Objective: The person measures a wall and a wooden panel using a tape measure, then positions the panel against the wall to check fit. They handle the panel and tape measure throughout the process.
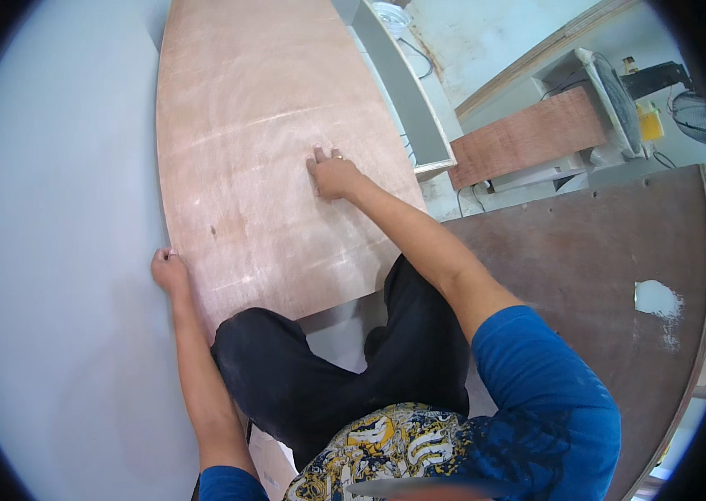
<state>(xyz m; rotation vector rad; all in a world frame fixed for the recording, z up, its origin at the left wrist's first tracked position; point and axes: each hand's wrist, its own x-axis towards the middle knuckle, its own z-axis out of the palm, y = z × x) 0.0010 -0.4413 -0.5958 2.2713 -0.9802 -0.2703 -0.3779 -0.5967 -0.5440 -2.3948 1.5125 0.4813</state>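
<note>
A long, thin, pinkish-brown plywood sheet (269,108) stretches away in front of me, its near edge just beyond my knees. At the sheet's left edge, close to the near corner, my left hand (169,270) is closed with its fingers curled against the edge. My right hand (336,175) rests on top of the sheet, right of its middle. Its fingers are bent a little and apart, their tips touching the wood, and no object shows in the hand. What lies beneath the sheet is mostly hidden.
A pale wall or panel (52,250) runs along the sheet's left side. To the right stand an open grey box frame (407,92), a small reddish board (528,138), and a large brown board (587,242) with a white patch. A fan (695,117) is at the far right.
</note>
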